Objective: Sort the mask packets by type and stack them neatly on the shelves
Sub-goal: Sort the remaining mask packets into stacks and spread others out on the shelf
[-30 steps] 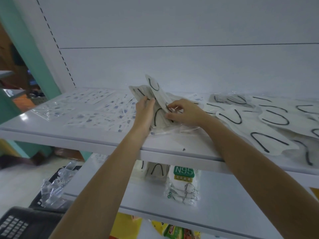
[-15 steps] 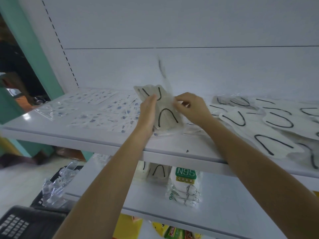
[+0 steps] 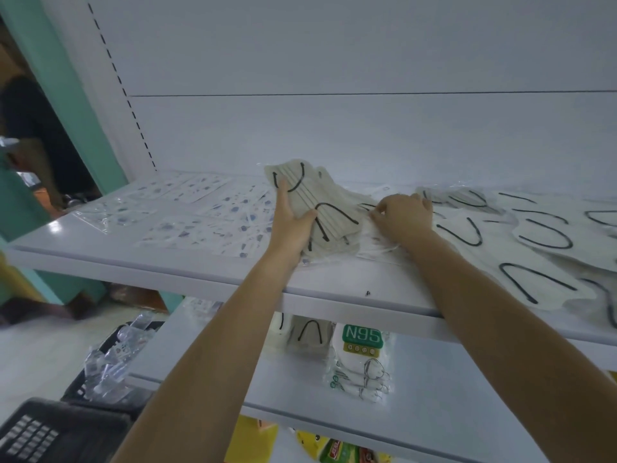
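Shelving fills the view: the upper shelf (image 3: 200, 279) carries everything in play, and the lower shelf (image 3: 450, 412) already holds N95 packets (image 3: 362, 362). Across the upper shelf's right half, beige packets (image 3: 534, 262) with black ear loops lie loose and overlapping. Patterned packets (image 3: 200, 228) lie flat on its left. Between them stands the gathered stack (image 3: 330, 208), tilted on its lower edge, its long axis running up and away towards the back panel. The left hand (image 3: 292, 222) grips it, thumb across the front, fingers up its left side. The right hand (image 3: 404, 215) is just right of the stack, fingers curled, pinching the edge of 1 clear-wrapped packet (image 3: 377, 248) lying flat. That packet is nearer the right hand, so I'd guess it goes leftward onto the stack.
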`<action>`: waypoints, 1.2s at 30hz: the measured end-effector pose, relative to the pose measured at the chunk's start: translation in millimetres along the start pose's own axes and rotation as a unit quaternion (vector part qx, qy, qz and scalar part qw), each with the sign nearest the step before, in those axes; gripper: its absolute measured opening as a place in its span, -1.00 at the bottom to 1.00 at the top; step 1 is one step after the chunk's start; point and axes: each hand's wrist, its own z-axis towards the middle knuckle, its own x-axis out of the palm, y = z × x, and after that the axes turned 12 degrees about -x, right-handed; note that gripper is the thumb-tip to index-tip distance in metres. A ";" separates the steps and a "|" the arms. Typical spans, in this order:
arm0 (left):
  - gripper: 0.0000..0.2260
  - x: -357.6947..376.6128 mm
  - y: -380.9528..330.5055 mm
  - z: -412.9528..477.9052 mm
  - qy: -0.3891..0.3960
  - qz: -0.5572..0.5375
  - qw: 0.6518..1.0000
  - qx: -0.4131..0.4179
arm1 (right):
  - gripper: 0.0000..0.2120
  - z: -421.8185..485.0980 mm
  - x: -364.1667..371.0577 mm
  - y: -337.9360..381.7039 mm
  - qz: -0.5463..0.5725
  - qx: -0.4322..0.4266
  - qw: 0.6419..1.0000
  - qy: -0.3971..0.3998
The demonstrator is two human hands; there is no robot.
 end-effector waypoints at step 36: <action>-0.44 4.8 -12.0 -15.0 -0.028 0.059 0.998 -0.017 | -0.73 0.0 -27.9 17.0 0.531 -0.049 0.839 -0.106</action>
